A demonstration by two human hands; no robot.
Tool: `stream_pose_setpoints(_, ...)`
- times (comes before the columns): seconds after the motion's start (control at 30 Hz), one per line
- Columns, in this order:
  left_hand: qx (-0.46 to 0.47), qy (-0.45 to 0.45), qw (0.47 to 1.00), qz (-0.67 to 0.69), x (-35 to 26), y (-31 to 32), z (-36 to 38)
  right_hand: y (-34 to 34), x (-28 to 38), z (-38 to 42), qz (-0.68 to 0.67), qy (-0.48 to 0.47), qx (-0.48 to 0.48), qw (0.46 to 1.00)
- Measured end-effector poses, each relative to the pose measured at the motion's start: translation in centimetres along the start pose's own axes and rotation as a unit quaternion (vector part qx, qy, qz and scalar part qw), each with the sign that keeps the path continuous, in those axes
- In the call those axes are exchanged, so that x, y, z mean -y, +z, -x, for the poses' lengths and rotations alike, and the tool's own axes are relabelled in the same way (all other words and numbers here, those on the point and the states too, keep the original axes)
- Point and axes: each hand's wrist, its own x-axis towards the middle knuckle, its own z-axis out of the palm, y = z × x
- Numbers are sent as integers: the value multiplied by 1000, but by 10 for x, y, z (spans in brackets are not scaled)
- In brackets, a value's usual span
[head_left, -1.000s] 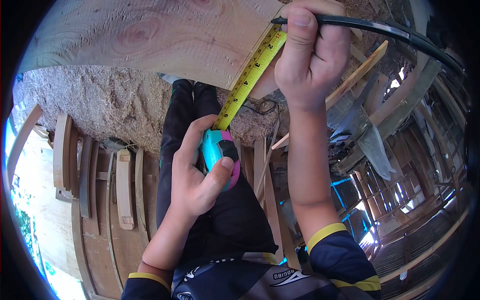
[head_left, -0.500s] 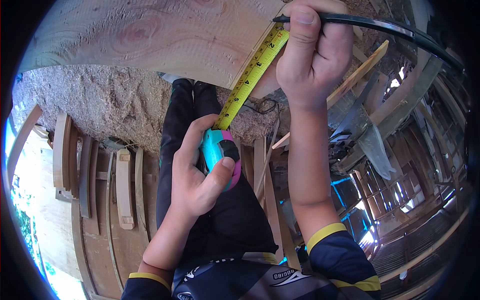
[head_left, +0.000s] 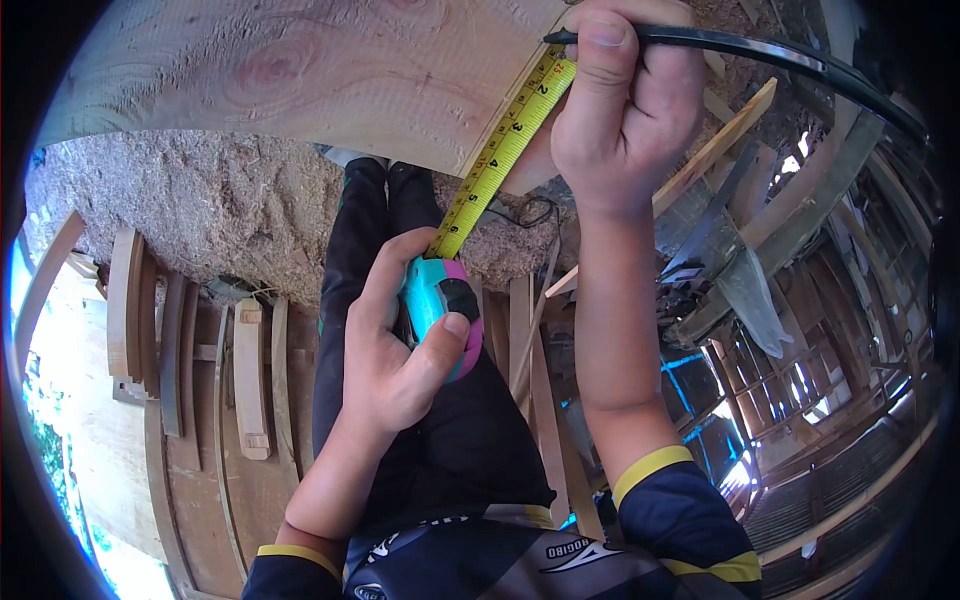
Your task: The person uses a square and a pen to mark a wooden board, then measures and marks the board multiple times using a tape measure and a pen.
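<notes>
My left hand (head_left: pixel 395 345) is wrapped round a teal and pink tape measure (head_left: pixel 440 300), thumb on its black part. The yellow tape blade (head_left: pixel 492 165) runs out up and to the right along the edge of a wide wooden board (head_left: pixel 300 70). My right hand (head_left: pixel 630 110), closed, grips a long dark pen-like tool (head_left: pixel 700 38). The tool's pointed tip lies at the board's edge, just above the end of the blade. Fingers of my right hand partly hide what lies beneath them.
Sawdust (head_left: pixel 230 200) covers the ground below the board. Curved wooden pieces (head_left: pixel 250 375) lean at the lower left. Scrap wood and a clear plastic piece (head_left: pixel 752 305) are at the right. My legs show under the tape measure.
</notes>
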Motion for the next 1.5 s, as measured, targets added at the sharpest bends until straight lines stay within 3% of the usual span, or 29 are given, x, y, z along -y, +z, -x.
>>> stream_pose_setpoints(0.13, -7, -4, 1000, 0, -2, 2, 0, 2, -2, -3, -20, -41, -2, 999)
stream_pose_setpoints(0.2, -9, 1, 1000, -1, -2, 0, 1, 7, 2, 1, -70, -2, -65, 995)
stream_pose_setpoints(0.3, 24, 7, 999, -41, 0, -2, 1, 3, -4, 5, -46, -7, -63, 997)
stream_pose_setpoints(0.43, -6, 9, 1000, -11, 2, 1, 1, 8, 1, 10, -91, 30, -99, 990)
stream_pose_setpoints(0.53, -3, 4, 1000, -13, -3, 1, 1, 13, -4, 6, -88, -24, -141, 986)
stream_pose_setpoints(0.77, 9, 21, 998, -67, 5, -3, 1, 6, 16, -2, -40, 117, -59, 991)
stream_pose_setpoints(0.87, 2, 12, 998, -62, 3, -1, 1, 3, 18, -9, -34, 126, -20, 991)
stream_pose_setpoints(1.07, 2, 6, 999, -37, 0, -2, 3, 4, 21, -13, -55, 131, -66, 988)
stream_pose_setpoints(1.13, 3, 19, 999, -42, -1, -1, 3, 2, 27, -14, -89, 203, -40, 974)
stream_pose_setpoints(1.27, 2, 14, 1000, -19, -1, 0, 2, 2, 23, -12, -70, 220, -7, 973)
stream_pose_setpoints(1.5, -2, 12, 1000, -26, 2, 0, 1, 3, 20, -12, -29, 173, -7, 985)
